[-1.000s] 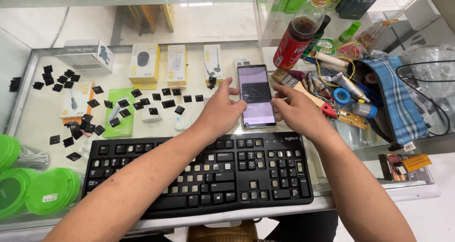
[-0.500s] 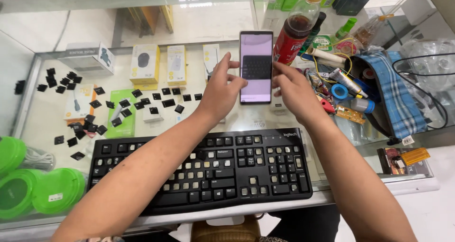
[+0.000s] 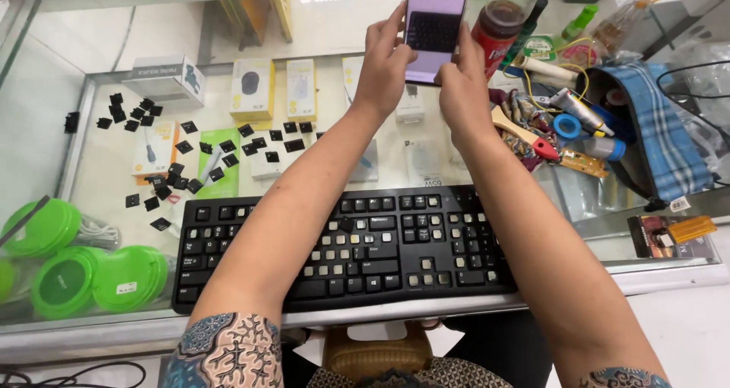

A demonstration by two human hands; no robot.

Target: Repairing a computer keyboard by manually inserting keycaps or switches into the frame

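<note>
Gripping a smartphone upright, the left hand and right hand clasp its edges. A black keyboard lies below.

Bare forearms, short sleeves of blue-and-tan batik with swirling leaf patterns.
</note>
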